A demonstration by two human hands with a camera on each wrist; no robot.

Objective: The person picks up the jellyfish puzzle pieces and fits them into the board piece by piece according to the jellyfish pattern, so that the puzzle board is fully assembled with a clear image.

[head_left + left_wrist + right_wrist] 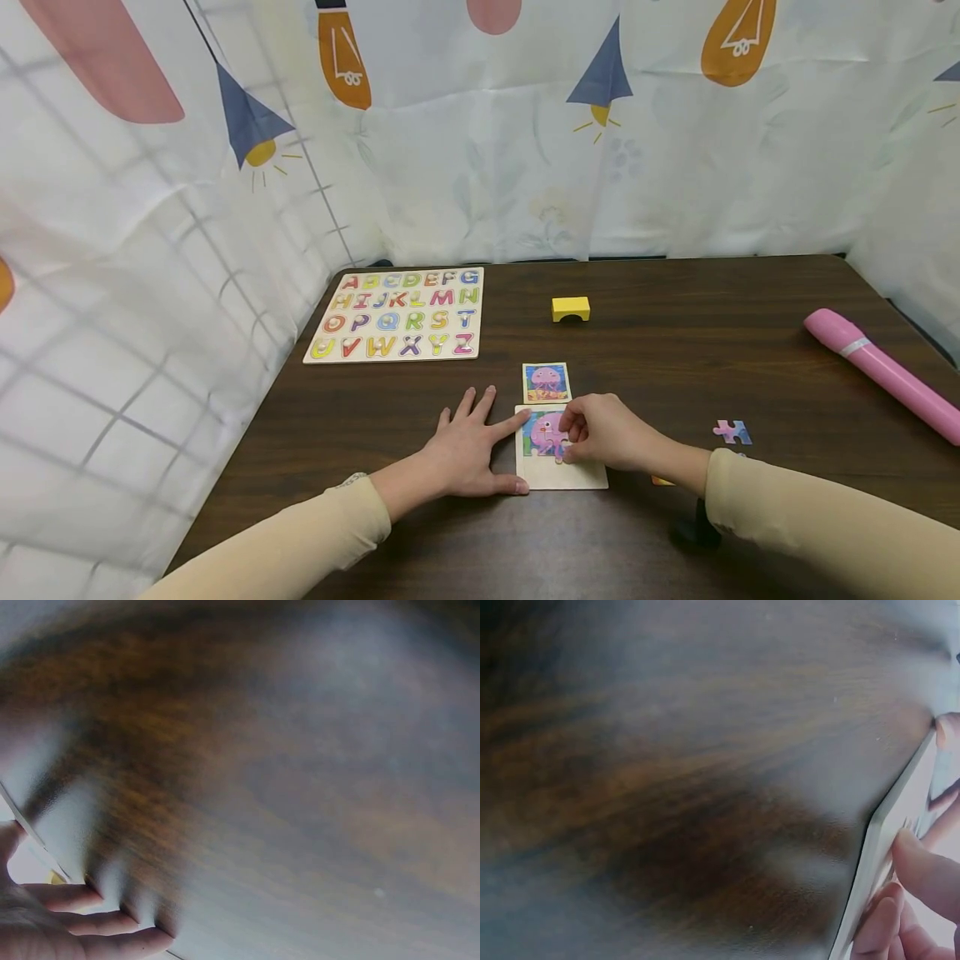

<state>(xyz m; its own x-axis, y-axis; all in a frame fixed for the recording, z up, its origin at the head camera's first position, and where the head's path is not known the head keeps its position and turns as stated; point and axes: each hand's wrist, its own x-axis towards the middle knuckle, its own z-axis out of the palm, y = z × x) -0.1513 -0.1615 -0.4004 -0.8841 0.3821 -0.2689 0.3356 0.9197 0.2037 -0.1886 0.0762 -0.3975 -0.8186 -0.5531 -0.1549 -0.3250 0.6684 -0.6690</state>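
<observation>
Head view: the puzzle board (558,477) lies on the table (420,550) between the hands, its joined pieces (543,429) at its far side and its near strip bare. The left hand (467,450) spreads its fingers wide, index and thumb touching the board's left side, gripping nothing. The right hand (606,432) hovers over the board's right side, fingers curled, thumb and index close together; whether they pinch a piece, I cannot tell. The next move probably turns on the joined pieces lying immediately left of those fingertips. A loose piece (732,432) lies well right of the board, long axis pointing roughly toward it, the right hand nearer.
</observation>
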